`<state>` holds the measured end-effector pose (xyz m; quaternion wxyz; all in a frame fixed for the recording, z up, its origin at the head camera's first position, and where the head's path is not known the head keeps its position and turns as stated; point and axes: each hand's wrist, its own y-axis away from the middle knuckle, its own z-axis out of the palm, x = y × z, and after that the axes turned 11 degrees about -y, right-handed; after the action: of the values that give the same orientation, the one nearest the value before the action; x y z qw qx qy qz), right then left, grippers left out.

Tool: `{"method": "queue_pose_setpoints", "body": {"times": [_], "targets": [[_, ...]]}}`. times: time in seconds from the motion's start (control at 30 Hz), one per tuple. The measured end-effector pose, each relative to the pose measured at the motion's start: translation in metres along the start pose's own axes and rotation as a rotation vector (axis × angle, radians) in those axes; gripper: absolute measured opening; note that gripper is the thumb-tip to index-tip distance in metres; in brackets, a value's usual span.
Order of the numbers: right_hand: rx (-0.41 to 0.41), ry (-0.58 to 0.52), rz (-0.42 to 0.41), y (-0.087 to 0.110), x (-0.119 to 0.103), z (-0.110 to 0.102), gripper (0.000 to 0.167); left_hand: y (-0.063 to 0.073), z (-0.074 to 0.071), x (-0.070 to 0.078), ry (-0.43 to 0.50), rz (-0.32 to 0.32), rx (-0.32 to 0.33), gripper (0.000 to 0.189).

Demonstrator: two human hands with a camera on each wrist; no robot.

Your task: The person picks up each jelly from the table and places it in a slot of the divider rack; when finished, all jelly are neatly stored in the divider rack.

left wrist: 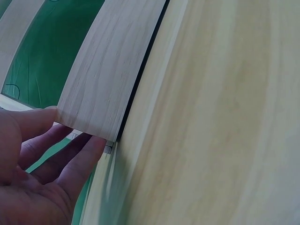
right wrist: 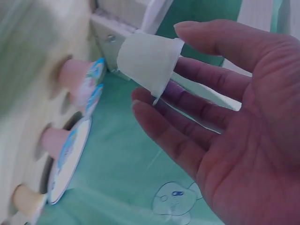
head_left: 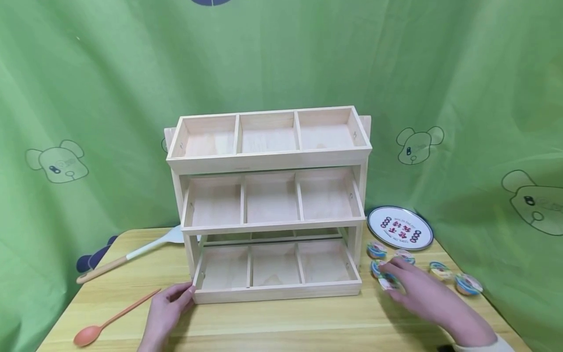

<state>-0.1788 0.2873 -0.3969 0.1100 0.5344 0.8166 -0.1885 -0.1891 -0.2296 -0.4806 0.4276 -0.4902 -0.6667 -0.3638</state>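
A pale three-tier wooden rack [head_left: 277, 160] stands mid-table, each tray split into three compartments. My left hand [head_left: 167, 310] grips the front left corner of its bottom tray, thumb and fingertips at the end of the front board [left wrist: 101, 70]. To the right of the rack, my right hand [head_left: 424, 293] holds a small jelly cup [right wrist: 147, 61] between thumb and fingers, its whitish side showing in the right wrist view. Around that hand lie several more jelly cups [head_left: 468, 284] with printed lids, a few pinkish or yellowish in the right wrist view.
A white plate [head_left: 400, 228] with a dark rim and red characters lies behind the cups. At the left are a spatula [head_left: 147, 248] with a wooden handle and, nearer, an orange spoon [head_left: 88, 336]. Green curtain [head_left: 272, 54] hangs behind and along both sides of the table.
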Motion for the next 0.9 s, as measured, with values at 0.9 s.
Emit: {"method": "queue_pose_setpoints", "body": {"times": [0.9], "targets": [[-0.035, -0.079, -0.111, -0.042, -0.04, 0.013, 0.035, 0.0, 0.001, -0.001, 0.004, 0.014, 0.004, 0.033]]}}
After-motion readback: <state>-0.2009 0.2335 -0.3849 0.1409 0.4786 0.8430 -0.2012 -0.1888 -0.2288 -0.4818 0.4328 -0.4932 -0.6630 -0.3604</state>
